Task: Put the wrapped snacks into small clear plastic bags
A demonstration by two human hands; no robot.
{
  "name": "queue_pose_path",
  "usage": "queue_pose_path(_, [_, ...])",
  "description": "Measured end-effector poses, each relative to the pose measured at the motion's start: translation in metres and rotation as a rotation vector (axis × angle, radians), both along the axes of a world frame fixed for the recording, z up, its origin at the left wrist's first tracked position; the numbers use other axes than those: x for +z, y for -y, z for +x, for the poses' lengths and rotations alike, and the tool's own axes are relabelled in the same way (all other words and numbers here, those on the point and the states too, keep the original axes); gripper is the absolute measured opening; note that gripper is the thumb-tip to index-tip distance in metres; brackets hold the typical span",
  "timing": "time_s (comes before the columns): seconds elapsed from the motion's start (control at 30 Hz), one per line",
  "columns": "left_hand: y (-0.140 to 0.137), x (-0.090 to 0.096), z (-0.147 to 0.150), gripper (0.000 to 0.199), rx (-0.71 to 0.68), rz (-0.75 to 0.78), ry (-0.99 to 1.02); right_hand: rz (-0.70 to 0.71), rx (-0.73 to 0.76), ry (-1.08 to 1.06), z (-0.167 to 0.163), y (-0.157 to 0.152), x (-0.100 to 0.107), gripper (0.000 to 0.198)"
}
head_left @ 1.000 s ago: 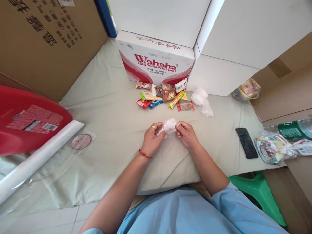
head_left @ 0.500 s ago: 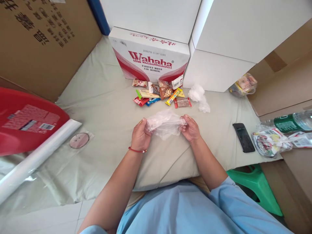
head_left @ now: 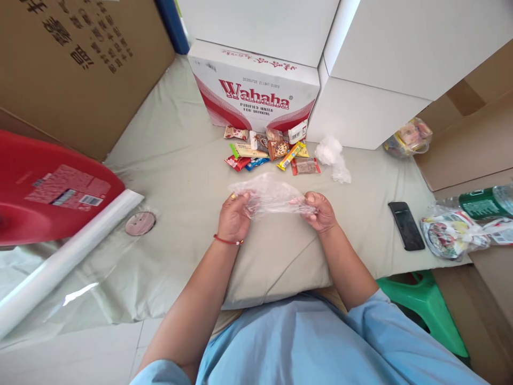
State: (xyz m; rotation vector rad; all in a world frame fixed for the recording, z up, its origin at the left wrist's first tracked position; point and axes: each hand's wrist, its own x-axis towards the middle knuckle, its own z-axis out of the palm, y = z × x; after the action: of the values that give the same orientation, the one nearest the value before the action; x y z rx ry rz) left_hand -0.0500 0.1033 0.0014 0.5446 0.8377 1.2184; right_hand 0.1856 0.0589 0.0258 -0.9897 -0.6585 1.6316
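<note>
A clear, thin plastic bag (head_left: 276, 197) is stretched crumpled between my two hands, above the near part of the cloth-covered surface. My left hand (head_left: 234, 216), with a red cord bracelet at the wrist, pinches its left end. The right end is gripped by the closed fingers of my right hand (head_left: 320, 212). Just beyond the bag lies a loose pile of several wrapped snacks (head_left: 276, 149), among them a yellow stick packet (head_left: 290, 156) and a brown packet with red ends (head_left: 305, 166). To their right sits a crumpled ball of clear plastic (head_left: 332, 156).
Behind the snacks stands a Wahaha water carton (head_left: 256, 88). At left are a red jug (head_left: 56, 187), a long plastic roll (head_left: 68, 262) and a round pinkish disc (head_left: 140, 223). A phone (head_left: 406, 225), a bagged package (head_left: 449, 235) and a green-labelled bottle (head_left: 481, 203) lie right, above a green stool (head_left: 433, 305).
The plastic bag is pulled flatter and wider, its lower part no longer hanging as far down. My hands are slightly farther apart. The whole view has shifted a little.
</note>
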Motion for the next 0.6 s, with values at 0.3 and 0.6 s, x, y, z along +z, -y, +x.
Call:
queue_pose_path(0.3, [-0.007, 0.013, -0.016, 0.033, -0.032, -0.044, 0.153, -0.029, -0.024, 0.138, 0.012, -0.002, 0.008, 0.044])
queue_pose_path(0.6, [-0.003, -0.003, -0.002, 0.044, -0.158, -0.08, -0.021, -0.072, -0.017, 0.523, 0.023, 0.023, 0.011, 0.044])
